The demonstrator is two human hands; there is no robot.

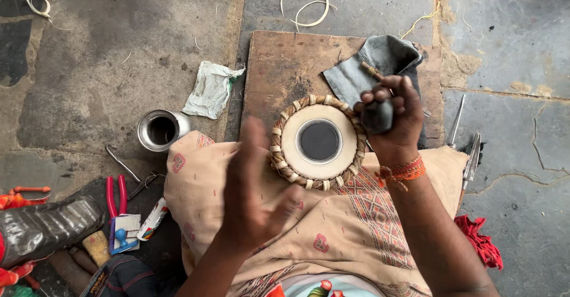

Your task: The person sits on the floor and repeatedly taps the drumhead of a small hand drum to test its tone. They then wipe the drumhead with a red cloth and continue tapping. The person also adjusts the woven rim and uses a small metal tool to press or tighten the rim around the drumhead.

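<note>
Our right hand [389, 119] grips a dark stone [378, 116] beside the drum [319, 141]; our blurred left hand [252, 190] hangs open, cup [160, 129] and pliers [116, 196] lying well aside.

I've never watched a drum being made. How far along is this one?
Much looks done: the drum sits on a cloth-covered lap, its pale skin laced by a braided rim, with a black disc already at its centre. In hand: the right hand grips a dark smooth stone at the rim, while the left hand is open and blurred beside it. What is left I cannot tell; pliers lie unused on the floor.
</note>
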